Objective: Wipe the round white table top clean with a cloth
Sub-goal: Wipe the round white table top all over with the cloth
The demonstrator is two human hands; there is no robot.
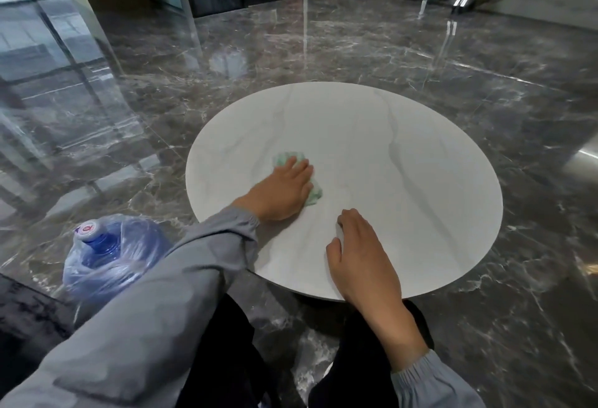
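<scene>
The round white table top [404, 155] with faint grey veins fills the middle of the view. My left hand [284, 189] lies flat on a green and white cloth [315, 193], pressing it to the table left of centre; the cloth peeks out past my fingertips and beside my palm. My right hand [362, 255] rests on the table near its front edge, fingers curled down, with nothing in it.
A large blue water bottle [110, 255] wrapped in clear plastic stands on the floor at the left, close to my left sleeve. Glossy dark marble floor [323, 45] surrounds the table. Glass panels rise at the left, dark doors at the back.
</scene>
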